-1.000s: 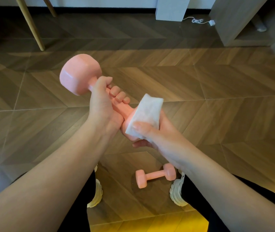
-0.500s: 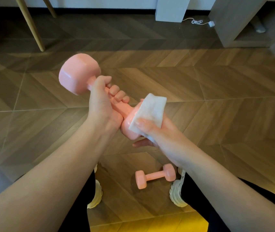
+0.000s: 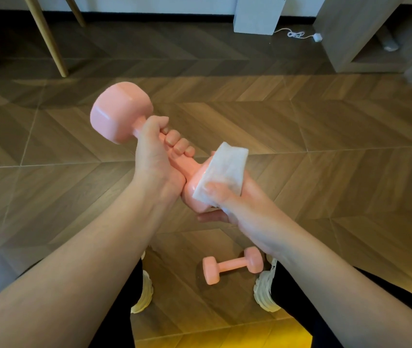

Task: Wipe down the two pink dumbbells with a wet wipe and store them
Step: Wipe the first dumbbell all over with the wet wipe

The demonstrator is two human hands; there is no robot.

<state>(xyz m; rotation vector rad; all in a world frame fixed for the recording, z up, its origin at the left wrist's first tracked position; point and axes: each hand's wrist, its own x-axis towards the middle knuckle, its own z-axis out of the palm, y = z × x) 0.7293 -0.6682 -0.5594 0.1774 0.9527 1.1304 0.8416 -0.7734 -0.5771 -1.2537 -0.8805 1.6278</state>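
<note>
White wipe (image 3: 225, 169) has shifted rightward on dumbbell (image 3: 119, 111).

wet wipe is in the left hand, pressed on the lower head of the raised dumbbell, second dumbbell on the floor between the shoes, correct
No: the head view shows the wet wipe in the right hand; the left hand grips the handle. Otherwise right: it presses the lower head of the raised dumbbell, and the second dumbbell lies on the floor between the shoes.
</note>
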